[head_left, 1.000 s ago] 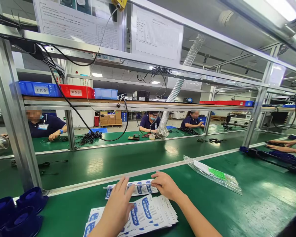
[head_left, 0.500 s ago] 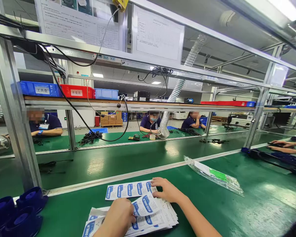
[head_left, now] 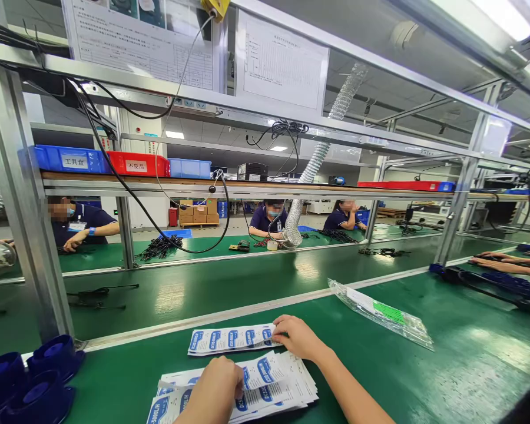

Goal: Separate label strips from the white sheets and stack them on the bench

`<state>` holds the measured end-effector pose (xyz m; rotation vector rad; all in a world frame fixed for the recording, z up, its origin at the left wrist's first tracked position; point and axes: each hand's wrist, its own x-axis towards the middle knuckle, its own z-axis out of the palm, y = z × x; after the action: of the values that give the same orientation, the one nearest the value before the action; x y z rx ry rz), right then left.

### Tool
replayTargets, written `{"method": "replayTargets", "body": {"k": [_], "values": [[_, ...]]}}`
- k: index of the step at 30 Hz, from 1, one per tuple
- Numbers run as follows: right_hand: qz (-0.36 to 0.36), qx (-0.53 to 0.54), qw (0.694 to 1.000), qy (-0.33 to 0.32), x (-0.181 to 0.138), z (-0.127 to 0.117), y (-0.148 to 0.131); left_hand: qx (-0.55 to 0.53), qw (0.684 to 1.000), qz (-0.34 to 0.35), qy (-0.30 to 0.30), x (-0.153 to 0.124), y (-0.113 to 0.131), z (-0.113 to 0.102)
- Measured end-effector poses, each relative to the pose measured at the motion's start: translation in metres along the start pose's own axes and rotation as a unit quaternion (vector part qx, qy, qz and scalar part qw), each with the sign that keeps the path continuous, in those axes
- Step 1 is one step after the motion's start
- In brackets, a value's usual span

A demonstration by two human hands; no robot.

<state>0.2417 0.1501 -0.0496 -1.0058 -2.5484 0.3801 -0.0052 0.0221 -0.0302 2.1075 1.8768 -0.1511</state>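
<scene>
A pile of white label sheets [head_left: 302, 383] with blue printed blocks lies on the green bench in front of me. My left hand [head_left: 216, 386] is closed at the pile, its thumb and fingers gripping a loose label strip [head_left: 265, 370] on top. Just beyond the pile lies a separate row of labels [head_left: 232, 338], with more than one layer showing at its near edge. My right hand [head_left: 300, 338] pinches the right end of this row between thumb and fingers. The fingertips of my left hand are partly hidden behind its back.
Dark blue round plastic parts [head_left: 33, 377] stand at the left. A clear plastic bag [head_left: 382, 312] with a green label lies to the right. A metal upright [head_left: 26, 194] rises at left. Another person's hands [head_left: 507, 262] work at the far right; several people sit across the bench.
My right fingers have closed on the end of the far label row. The strip in my left hand has sunk slightly towards the pile. Across the bench, the person at left has moved an arm.
</scene>
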Motion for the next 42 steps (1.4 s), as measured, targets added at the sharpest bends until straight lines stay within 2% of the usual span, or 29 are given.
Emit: {"method": "replayTargets", "body": {"k": [2, 4, 6, 8, 9, 10, 12, 15, 17, 19, 21, 24, 27, 30, 34, 36, 40, 42], "values": [[-0.001, 0.0, 1.0, 0.025, 0.001, -0.001, 0.002, -0.014, 1.0, -0.011, 0.007, -0.01, 0.0, -0.004], [-0.02, -0.004, 0.998, 0.066, 0.001, -0.001, 0.004, -0.052, 0.997, 0.007, 0.052, -0.023, 0.0, -0.008], [-0.061, -0.01, 0.992, 0.109, 0.001, -0.002, 0.001, -0.078, 0.982, 0.052, 0.164, -0.035, -0.002, -0.013], [-0.116, -0.005, 0.984, 0.134, -0.001, -0.003, -0.008, -0.052, 0.953, 0.076, 0.288, -0.042, -0.007, -0.02], [-0.141, 0.006, 0.98, 0.14, -0.002, -0.004, -0.014, -0.028, 0.943, 0.073, 0.324, -0.044, -0.01, -0.024], [-0.159, 0.025, 0.976, 0.144, -0.002, -0.004, -0.021, -0.006, 0.943, 0.064, 0.327, -0.044, -0.013, -0.027], [-0.163, 0.088, 0.97, 0.157, -0.003, -0.005, -0.031, 0.0, 0.964, 0.053, 0.262, -0.043, -0.019, -0.034], [-0.091, 0.173, 0.967, 0.165, -0.003, -0.004, -0.03, -0.027, 0.986, 0.034, 0.158, -0.043, -0.022, -0.039], [-0.03, 0.164, 0.978, 0.125, -0.003, -0.002, -0.02, -0.033, 0.99, 0.014, 0.134, -0.044, -0.018, -0.039], [0.008, 0.119, 0.991, 0.053, -0.003, 0.0, -0.007, -0.03, 0.994, 0.002, 0.108, -0.046, -0.013, -0.036], [0.026, 0.083, 0.996, -0.013, -0.003, 0.002, 0.003, -0.031, 0.998, -0.013, 0.062, -0.046, -0.01, -0.031], [0.032, 0.061, 0.996, -0.051, -0.003, 0.005, 0.006, -0.038, 0.998, 0.024, 0.035, -0.04, -0.012, -0.015], [0.007, 0.045, 0.998, -0.053, -0.002, 0.007, 0.003, -0.003, 0.997, 0.06, 0.044, -0.029, -0.02, 0.003], [-0.022, 0.01, 0.999, -0.036, -0.001, 0.009, 0.002, 0.002, 0.998, 0.062, 0.011, -0.024, -0.024, 0.011], [-0.058, -0.059, 0.995, 0.062, 0.004, 0.006, 0.003, -0.029, 0.997, 0.069, -0.02, -0.029, -0.021, 0.003], [-0.103, -0.076, 0.984, 0.126, 0.006, 0.002, -0.001, -0.054, 0.996, 0.062, 0.036, -0.032, -0.018, -0.003], [-0.22, -0.084, 0.949, 0.21, 0.006, -0.003, -0.022, -0.042, 0.964, 0.045, 0.26, -0.033, -0.015, -0.012], [-0.254, -0.077, 0.937, 0.227, 0.002, -0.003, -0.036, -0.002, 0.95, 0.065, 0.306, -0.029, -0.018, -0.013]]}}
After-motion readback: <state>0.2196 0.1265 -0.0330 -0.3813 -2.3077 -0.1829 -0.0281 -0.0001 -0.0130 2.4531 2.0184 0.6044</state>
